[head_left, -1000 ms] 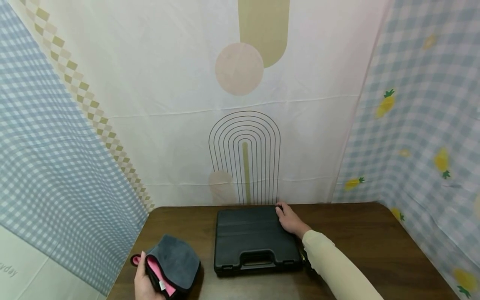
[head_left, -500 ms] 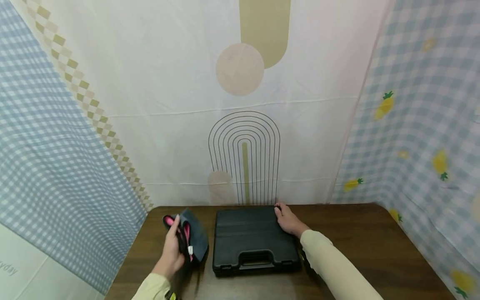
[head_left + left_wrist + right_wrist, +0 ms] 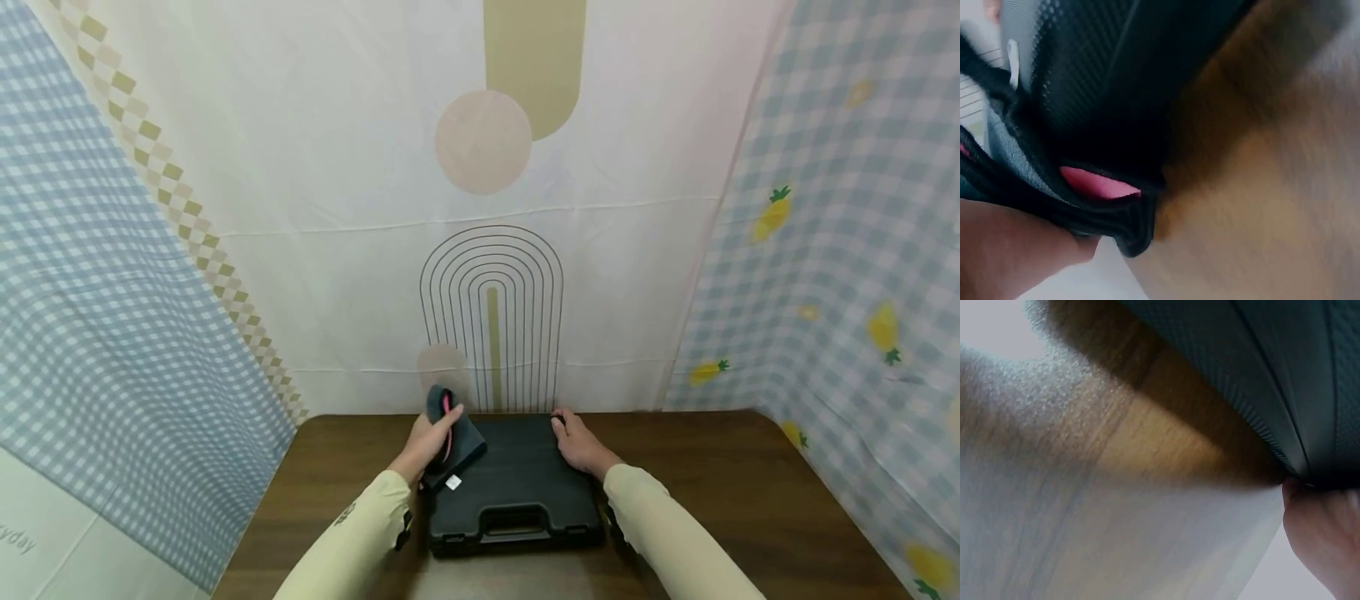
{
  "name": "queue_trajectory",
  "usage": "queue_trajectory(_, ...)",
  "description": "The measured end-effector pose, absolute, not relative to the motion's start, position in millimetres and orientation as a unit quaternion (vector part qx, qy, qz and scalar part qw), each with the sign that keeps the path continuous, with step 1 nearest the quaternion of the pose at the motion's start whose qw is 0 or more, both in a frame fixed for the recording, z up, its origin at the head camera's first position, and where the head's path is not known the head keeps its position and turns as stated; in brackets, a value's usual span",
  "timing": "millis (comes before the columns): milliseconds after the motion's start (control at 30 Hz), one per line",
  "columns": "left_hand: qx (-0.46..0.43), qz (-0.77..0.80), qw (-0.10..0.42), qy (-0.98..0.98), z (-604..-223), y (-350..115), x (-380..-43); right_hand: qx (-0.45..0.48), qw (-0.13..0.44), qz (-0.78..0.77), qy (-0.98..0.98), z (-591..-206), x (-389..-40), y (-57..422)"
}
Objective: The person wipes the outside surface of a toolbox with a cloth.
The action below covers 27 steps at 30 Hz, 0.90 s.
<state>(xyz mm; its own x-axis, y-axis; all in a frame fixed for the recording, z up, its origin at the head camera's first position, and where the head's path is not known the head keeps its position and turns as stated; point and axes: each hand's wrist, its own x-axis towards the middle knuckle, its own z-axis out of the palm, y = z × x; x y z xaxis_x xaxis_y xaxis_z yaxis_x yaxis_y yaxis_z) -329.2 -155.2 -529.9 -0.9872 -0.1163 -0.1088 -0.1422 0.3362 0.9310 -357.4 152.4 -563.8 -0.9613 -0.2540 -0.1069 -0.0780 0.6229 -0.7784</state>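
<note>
A black plastic carrying case (image 3: 517,475) with a built-in handle lies flat on the wooden table, its handle side facing me. My left hand (image 3: 426,442) grips a folded cloth (image 3: 467,442), grey with a pink inner side and black edging, over the case's far left part. A small white tag (image 3: 453,482) sticks out from the cloth. In the left wrist view the cloth (image 3: 1100,183) is right beside the case's side wall (image 3: 1147,81). My right hand (image 3: 581,442) holds the case's far right corner; some of its fingers are hidden behind the edge.
The wooden table (image 3: 720,492) ends at the back against a white patterned curtain (image 3: 345,300). Blue checked cloth (image 3: 150,292) hangs along the left side, and another with pineapples (image 3: 817,275) on the right.
My left hand has carried the cloth from the table's near left, up and to the right, onto the far left part of the case. My right hand and the case have stayed in place.
</note>
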Motion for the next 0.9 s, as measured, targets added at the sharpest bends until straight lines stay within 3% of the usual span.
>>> queue_trajectory(367,-0.022,0.446,0.045,0.893,-555,-158,-343,-0.098,0.097,-0.419,0.897,-565,-358,153)
queue_trajectory(900,0.036,0.334,0.073,0.939,-553,-156,-358,-0.102,0.094,-0.418,0.898,-569,-359,153)
